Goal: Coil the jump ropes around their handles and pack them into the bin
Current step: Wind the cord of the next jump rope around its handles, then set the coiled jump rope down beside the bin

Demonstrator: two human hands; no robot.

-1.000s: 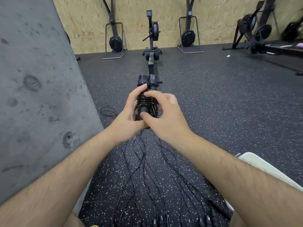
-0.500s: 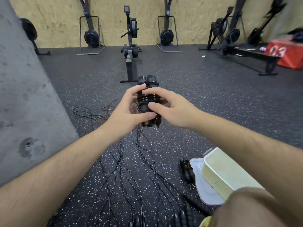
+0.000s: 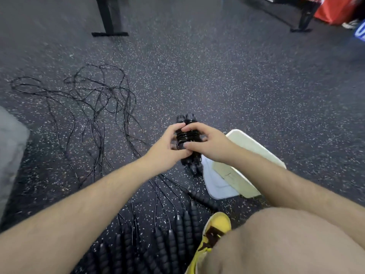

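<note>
A coiled jump rope (image 3: 186, 135), black cord wound tight around two black handles held side by side, sits between both hands in mid-air. My left hand (image 3: 166, 150) grips it from the left and below. My right hand (image 3: 209, 144) grips it from the right, thumb on the coil. Just right of the hands a cream bin (image 3: 250, 155) lies tilted on the floor, beside its pale lid (image 3: 217, 184). Several loose black ropes (image 3: 94, 107) trail across the floor to a row of ribbed black handles (image 3: 177, 232) near me.
The floor is dark speckled rubber. A black rowing-machine foot (image 3: 109, 33) stands at the top left, a bench leg (image 3: 304, 18) and a red box (image 3: 339, 8) at the top right. A grey concrete block (image 3: 9, 151) is at the left. My yellow shoe (image 3: 215, 232) and knee are at the bottom right.
The view has tilted down toward the floor. Both hands, still gripping the coiled rope, have come lower and nearer the bin. The tangled ropes on the floor show more fully now.
</note>
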